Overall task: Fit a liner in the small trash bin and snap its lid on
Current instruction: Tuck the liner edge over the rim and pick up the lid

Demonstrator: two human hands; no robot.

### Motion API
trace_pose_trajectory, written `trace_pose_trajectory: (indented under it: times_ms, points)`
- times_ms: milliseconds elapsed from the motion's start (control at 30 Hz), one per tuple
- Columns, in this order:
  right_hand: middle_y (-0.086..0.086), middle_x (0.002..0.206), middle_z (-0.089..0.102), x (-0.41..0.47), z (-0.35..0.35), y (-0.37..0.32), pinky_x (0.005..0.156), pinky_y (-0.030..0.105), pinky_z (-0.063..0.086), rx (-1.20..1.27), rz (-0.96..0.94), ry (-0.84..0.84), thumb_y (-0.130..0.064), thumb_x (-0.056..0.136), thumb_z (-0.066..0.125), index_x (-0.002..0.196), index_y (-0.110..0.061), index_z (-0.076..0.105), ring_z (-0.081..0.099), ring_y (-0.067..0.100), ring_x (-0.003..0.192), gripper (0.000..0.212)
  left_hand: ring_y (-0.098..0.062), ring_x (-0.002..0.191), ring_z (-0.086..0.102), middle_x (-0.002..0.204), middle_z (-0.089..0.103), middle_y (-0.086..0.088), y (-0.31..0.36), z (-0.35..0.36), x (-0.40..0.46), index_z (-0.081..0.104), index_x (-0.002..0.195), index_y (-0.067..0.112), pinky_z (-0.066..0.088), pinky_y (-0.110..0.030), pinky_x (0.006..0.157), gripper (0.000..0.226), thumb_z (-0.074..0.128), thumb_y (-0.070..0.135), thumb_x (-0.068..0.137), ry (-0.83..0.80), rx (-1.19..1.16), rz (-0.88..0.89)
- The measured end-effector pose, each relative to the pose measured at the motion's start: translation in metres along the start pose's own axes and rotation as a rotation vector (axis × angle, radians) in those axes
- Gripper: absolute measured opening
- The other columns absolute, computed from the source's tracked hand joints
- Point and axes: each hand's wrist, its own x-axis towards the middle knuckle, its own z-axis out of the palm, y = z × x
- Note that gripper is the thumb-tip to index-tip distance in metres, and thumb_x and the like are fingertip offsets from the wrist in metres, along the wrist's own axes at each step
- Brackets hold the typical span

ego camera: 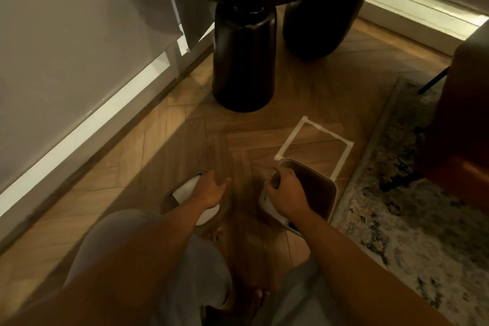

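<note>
Fingers (276,180) of the right hand (287,193) are curled closed over the near-left rim of the small trash bin (315,188), which stands on the wooden floor (185,140) with its far edge overlapping the taped square (315,140) and its dark mouth open. Whether a liner is already inside, I cannot tell; the interior is too dim. Over on the other side, the left hand (209,190) has its fingers spread and loose, resting on or just above a white rounded piece that I take to be the lid (185,190), lying on the floor well apart from the bin; no firm grip shows. Judging from here, the risk is that a one-sided pull on the rim tips or skids the light bin, and that the lid, taken with such a slack hand, slips or meets the rim crooked and fails to snap. A rug (397,206) edge lies just beside the bin and could catch it.
</note>
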Motion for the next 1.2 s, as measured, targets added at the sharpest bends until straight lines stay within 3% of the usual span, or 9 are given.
trace_pose_trajectory:
  times_ms: [100,233,333,533,700,767,900,1033,1200]
  points:
    - [0.002,0.152,0.049,0.014,0.023,-0.028,0.108,0.041,0.05,-0.005,-0.052,-0.071,-0.026,0.099,0.066,0.151,-0.024,0.046,0.053,0.025,0.136,0.056,-0.036,0.131,0.053,0.14,0.057,-0.015,-0.029,-0.02,0.006,0.053,0.139,0.005,0.041,-0.039,0.104,0.054,0.055,0.043,0.101,0.07,-0.015,-0.04]
    - [0.009,0.146,0.059,0.037,0.054,-0.055,0.106,0.046,0.053,-0.06,-0.056,-0.148,-0.031,0.101,0.063,0.157,-0.021,0.041,0.061,0.028,0.128,0.061,-0.036,0.142,0.042,0.157,0.043,-0.017,-0.056,-0.038,0.006,0.041,0.152,0.007,0.032,-0.038,0.114,0.061,0.053,0.039,0.102,0.134,-0.095,-0.113]
    - [0.01,0.144,0.061,0.055,0.08,-0.072,0.102,0.038,0.051,-0.138,-0.084,-0.189,-0.034,0.102,0.061,0.157,-0.02,0.041,0.063,0.028,0.126,0.061,-0.036,0.142,0.043,0.156,0.043,-0.017,-0.085,-0.049,0.012,0.039,0.153,0.008,0.034,-0.037,0.113,0.065,0.054,0.043,0.101,0.17,-0.149,-0.192]
    - [0.01,0.152,0.055,0.094,0.124,-0.089,0.108,0.039,0.048,-0.152,-0.08,-0.26,-0.028,0.103,0.061,0.155,-0.015,0.045,0.056,0.028,0.135,0.056,-0.035,0.139,0.047,0.154,0.046,-0.016,-0.133,-0.063,0.025,0.037,0.154,0.007,0.037,-0.04,0.113,0.071,0.052,0.05,0.1,0.166,-0.204,-0.287]
    - [0.013,0.155,0.051,0.119,0.163,-0.086,0.111,0.042,0.047,-0.209,-0.046,-0.343,-0.026,0.104,0.059,0.155,-0.011,0.045,0.052,0.031,0.138,0.055,-0.035,0.13,0.053,0.143,0.055,-0.018,-0.157,-0.064,0.042,0.048,0.146,0.004,0.039,-0.031,0.096,0.055,0.053,0.038,0.102,0.153,-0.251,-0.351]
    - [0.014,0.156,0.049,0.125,0.174,-0.083,0.111,0.041,0.044,-0.246,-0.039,-0.39,-0.028,0.105,0.058,0.155,-0.009,0.045,0.05,0.033,0.14,0.055,-0.034,0.128,0.055,0.141,0.056,-0.016,-0.166,-0.06,0.047,0.051,0.144,0.005,0.041,-0.033,0.098,0.055,0.055,0.04,0.101,0.156,-0.291,-0.381]
    - [0.014,0.148,0.056,0.132,0.192,-0.075,0.096,0.03,0.043,-0.293,-0.041,-0.47,-0.027,0.106,0.057,0.15,-0.009,0.051,0.055,0.033,0.134,0.048,-0.033,0.128,0.056,0.138,0.058,-0.012,-0.183,-0.053,0.06,0.052,0.143,0.008,0.047,-0.041,0.106,0.056,0.064,0.037,0.096,0.142,-0.323,-0.394]
    - [0.012,0.135,0.065,0.136,0.204,-0.066,0.089,0.033,0.05,-0.316,-0.046,-0.577,-0.027,0.101,0.064,0.14,-0.013,0.06,0.063,0.031,0.123,0.042,-0.034,0.129,0.054,0.141,0.056,-0.013,-0.189,-0.051,0.07,0.05,0.144,0.007,0.046,-0.043,0.108,0.055,0.066,0.029,0.096,0.162,-0.286,-0.366]
    - [0.012,0.144,0.06,0.136,0.21,-0.065,0.104,0.04,0.052,-0.34,-0.073,-0.618,-0.03,0.1,0.066,0.149,-0.011,0.052,0.06,0.029,0.129,0.054,-0.038,0.124,0.058,0.133,0.061,-0.019,-0.226,-0.032,0.098,0.059,0.133,0.001,0.046,-0.047,0.107,0.043,0.063,0.024,0.098,0.154,-0.208,-0.385]
